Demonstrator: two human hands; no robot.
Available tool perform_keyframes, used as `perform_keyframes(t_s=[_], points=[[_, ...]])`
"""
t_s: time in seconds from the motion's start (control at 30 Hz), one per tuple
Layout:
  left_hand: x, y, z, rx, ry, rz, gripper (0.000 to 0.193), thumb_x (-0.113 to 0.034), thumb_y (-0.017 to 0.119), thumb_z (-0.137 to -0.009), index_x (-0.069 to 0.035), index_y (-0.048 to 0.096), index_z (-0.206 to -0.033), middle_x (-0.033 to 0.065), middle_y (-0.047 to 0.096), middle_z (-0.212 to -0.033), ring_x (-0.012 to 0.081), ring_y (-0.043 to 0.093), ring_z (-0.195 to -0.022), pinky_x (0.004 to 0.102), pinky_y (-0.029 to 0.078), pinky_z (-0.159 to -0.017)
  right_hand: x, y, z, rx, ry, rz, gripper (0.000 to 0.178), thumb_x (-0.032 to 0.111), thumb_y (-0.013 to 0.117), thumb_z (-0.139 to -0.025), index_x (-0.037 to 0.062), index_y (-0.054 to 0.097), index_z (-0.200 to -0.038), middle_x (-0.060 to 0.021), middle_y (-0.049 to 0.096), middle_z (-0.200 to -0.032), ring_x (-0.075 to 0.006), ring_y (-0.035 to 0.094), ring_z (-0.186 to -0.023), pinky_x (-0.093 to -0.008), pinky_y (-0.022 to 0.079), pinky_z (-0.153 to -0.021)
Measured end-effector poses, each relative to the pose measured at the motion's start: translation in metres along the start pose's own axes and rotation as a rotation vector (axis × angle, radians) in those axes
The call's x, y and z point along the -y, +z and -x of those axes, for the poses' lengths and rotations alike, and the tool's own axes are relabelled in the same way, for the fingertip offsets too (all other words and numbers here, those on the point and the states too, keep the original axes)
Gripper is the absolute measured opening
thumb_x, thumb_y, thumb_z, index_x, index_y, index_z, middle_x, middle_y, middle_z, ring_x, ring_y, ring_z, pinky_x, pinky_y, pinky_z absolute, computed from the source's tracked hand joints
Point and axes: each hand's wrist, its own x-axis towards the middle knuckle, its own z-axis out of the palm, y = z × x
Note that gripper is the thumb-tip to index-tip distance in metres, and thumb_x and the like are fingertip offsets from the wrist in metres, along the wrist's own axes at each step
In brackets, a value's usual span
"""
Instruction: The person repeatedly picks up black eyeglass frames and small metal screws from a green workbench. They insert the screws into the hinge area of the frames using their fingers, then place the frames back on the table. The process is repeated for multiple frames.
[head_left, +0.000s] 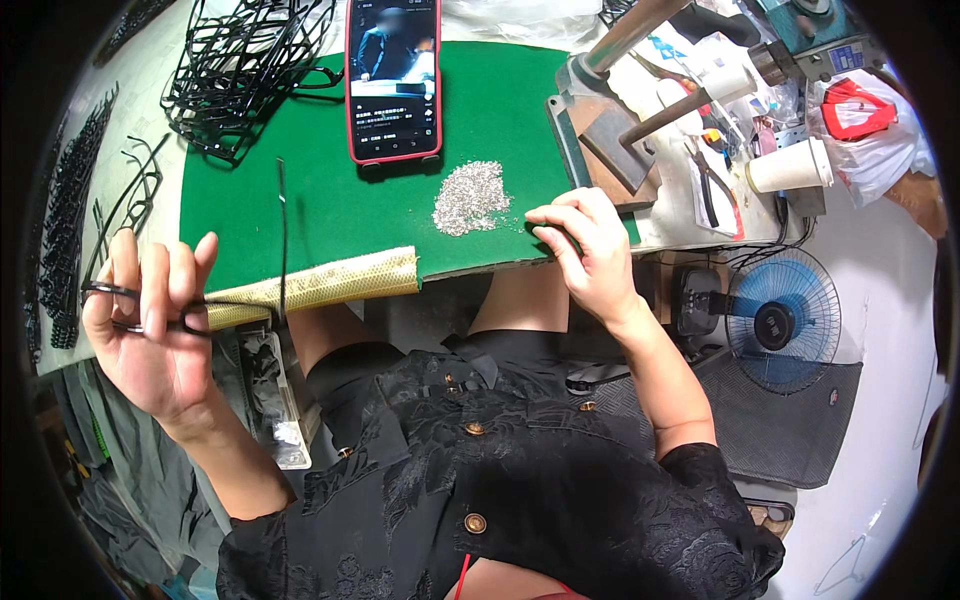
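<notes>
My left hand (160, 335), raised at the table's left front edge, has its fingers curled round a black eyeglass frame (283, 245). One temple arm of that frame stands up away from the hand, and part of the rims is hidden behind the fingers. My right hand (592, 250) is at the front edge of the green mat (330, 205), thumb and forefinger brought close together. Whatever lies between those fingertips is too small to make out. Just left of it, a heap of tiny silvery metal pieces (472, 198) is spread on the mat.
A phone in a red case (395, 85) stands behind the heap. Black eyeglass frames (245, 75) are piled at the back left. A yellow mesh-patterned roll (340, 282) lines the front edge. To the right are a metal press (620, 150), pliers (708, 185), a paper cup (790, 166) and a fan (780, 318).
</notes>
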Motion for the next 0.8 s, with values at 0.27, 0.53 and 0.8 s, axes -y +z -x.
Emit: perform_keyframes(t_s=[0.27, 0.53, 0.8], points=[[0.006, 0.024, -0.005, 0.022, 0.019, -0.06, 0.019, -0.022, 0.056, -0.084, -0.01, 0.042, -0.079, 0.0031, 0.04, -0.076, 0.0162, 0.041, -0.074, 0.0517, 0.035, -0.107, -0.005, -0.005, 0.005, 0.085, -0.108, 0.055, 0.026, 0.011, 0.074, -0.071, 0.01, 0.07, -0.096, -0.0064, 0.057, -0.086, -0.0238, 0.056, -0.079, -0.034, 0.047, -0.07], [0.028, 0.032, -0.003, -0.021, 0.151, -0.612, 0.046, -0.001, 0.047, -0.084, 0.001, 0.038, -0.129, 0.0127, 0.044, -0.113, 0.0187, 0.047, -0.098, 0.0461, 0.041, -0.101, -0.009, -0.006, 0.009, 0.082, -0.127, 0.081, 0.027, 0.014, 0.075, -0.07, 0.01, 0.07, -0.096, -0.0063, 0.058, -0.088, -0.0243, 0.056, -0.081, -0.0354, 0.046, -0.072], [0.053, 0.042, -0.007, 0.0, 0.321, -1.066, 0.045, -0.003, 0.04, -0.097, 0.004, 0.026, -0.139, 0.0121, 0.049, -0.108, 0.0119, 0.05, -0.078, 0.0246, 0.05, -0.065, -0.008, -0.009, 0.008, 0.082, -0.122, 0.066, 0.024, 0.011, 0.074, -0.071, 0.0076, 0.069, -0.094, -0.0075, 0.059, -0.088, -0.0252, 0.057, -0.081, -0.0352, 0.046, -0.072]])
